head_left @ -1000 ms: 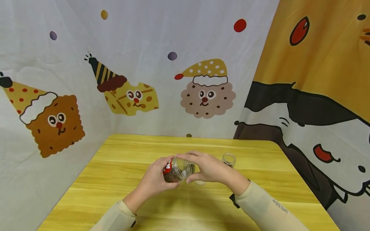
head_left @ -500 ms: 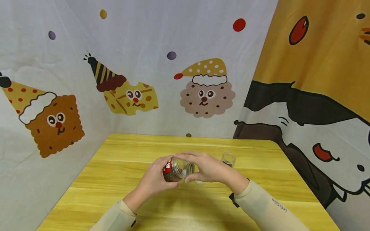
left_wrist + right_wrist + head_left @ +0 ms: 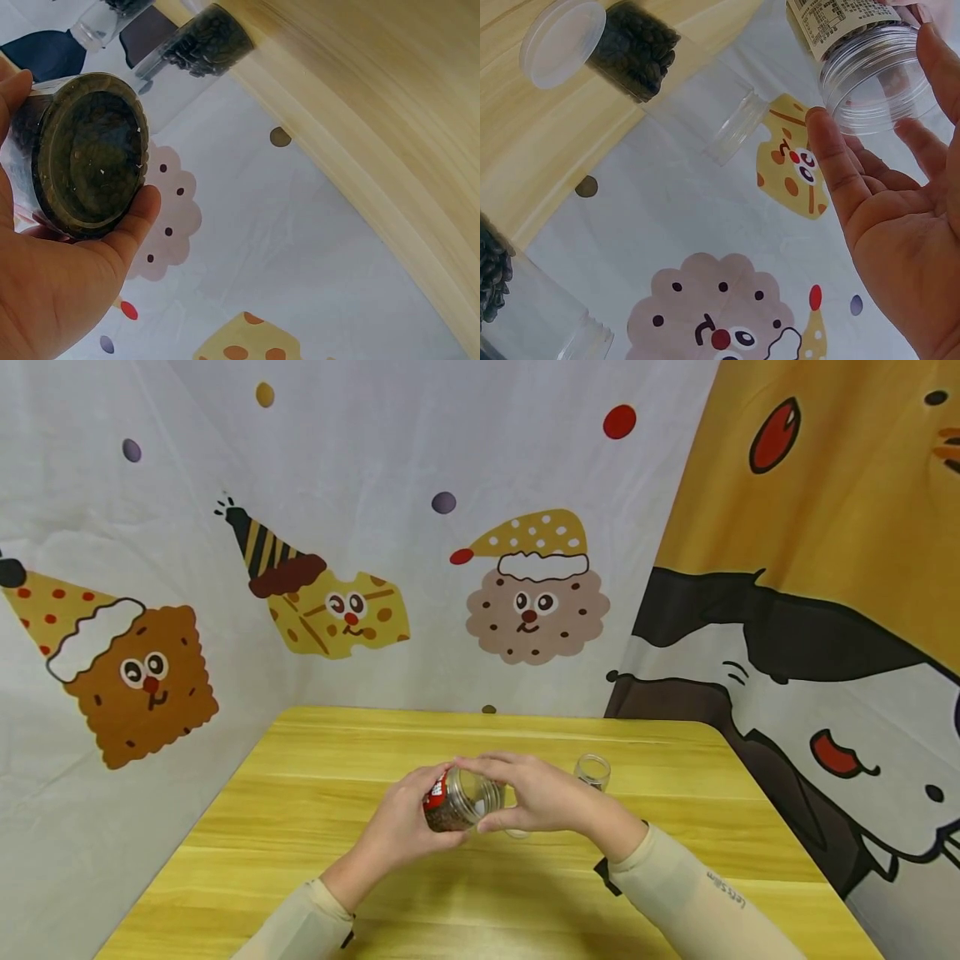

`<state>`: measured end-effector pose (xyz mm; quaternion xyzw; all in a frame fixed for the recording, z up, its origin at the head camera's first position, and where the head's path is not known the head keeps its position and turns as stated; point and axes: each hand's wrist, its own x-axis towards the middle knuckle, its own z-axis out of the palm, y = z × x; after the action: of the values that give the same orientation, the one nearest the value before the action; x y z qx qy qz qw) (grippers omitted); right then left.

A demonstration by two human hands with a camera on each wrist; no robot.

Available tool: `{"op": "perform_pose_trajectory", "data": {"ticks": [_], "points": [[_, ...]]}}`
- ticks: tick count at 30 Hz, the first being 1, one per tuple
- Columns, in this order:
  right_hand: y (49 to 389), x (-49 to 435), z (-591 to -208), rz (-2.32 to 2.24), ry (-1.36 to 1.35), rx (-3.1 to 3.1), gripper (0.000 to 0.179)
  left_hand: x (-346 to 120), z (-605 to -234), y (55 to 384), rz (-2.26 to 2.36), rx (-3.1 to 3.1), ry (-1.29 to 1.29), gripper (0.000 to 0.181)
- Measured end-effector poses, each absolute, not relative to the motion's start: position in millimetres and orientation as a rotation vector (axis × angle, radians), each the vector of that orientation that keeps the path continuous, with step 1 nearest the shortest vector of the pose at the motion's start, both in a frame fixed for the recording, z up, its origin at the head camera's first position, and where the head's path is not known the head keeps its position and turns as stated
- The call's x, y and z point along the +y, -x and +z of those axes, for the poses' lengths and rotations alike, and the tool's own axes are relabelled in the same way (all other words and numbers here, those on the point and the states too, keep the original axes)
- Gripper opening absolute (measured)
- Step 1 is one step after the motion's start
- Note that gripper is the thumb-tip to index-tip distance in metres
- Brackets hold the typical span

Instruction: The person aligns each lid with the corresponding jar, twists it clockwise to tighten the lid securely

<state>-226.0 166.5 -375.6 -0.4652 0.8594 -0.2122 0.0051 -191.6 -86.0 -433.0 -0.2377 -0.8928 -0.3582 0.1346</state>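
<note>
My left hand point(image 3: 401, 814) grips a clear jar point(image 3: 450, 818) with a red label, tilted on its side above the table. Dark contents lie inside, and its uncovered mouth faces right. In the left wrist view the jar's round base point(image 3: 94, 161) shows, with fingers wrapped about the wall. My right hand point(image 3: 551, 797) spans the mouth, thumb at the lower rim and index finger at the upper rim. From the right wrist view, the threaded rim point(image 3: 881, 97) appears between its thumb and fingers, and a pale printed label point(image 3: 840, 22) faces that camera.
Two clear jars partly filled with black seeds stand uncovered on the wooden table point(image 3: 337, 752): one point(image 3: 592, 770) at back right, another point(image 3: 641, 56) beyond the held jar. A translucent lid point(image 3: 562, 37) lies by the latter. A printed cloth point(image 3: 420, 677) hangs behind the table.
Both hands keep nearly the same place on the jar. The right thumb has shifted very slightly left towards the lower rim, and the head view has tilted a little.
</note>
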Motion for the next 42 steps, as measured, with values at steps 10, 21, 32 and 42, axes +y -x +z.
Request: {"op": "perform_pose_trajectory", "data": {"ticks": [10,21,32,42], "points": [[225.4,165.9,-376.0,-0.661,1.41,2.703,0.085,-85.6,-433.9,192.3,-1.036,-2.579,0.693,0.092],[226.7,163.4,-377.9,-0.71,1.37,2.691,0.084,-85.4,-435.1,192.1,-1.052,-2.579,0.685,0.091],[228.1,162.6,-378.7,-0.735,1.376,2.683,0.084,-85.2,-434.4,191.5,-1.054,-2.585,0.678,0.09],[226.7,160.9,-377.6,-0.729,1.327,2.727,0.084,-84.9,-434.0,191.0,-1.044,-2.573,0.685,0.091]]}}
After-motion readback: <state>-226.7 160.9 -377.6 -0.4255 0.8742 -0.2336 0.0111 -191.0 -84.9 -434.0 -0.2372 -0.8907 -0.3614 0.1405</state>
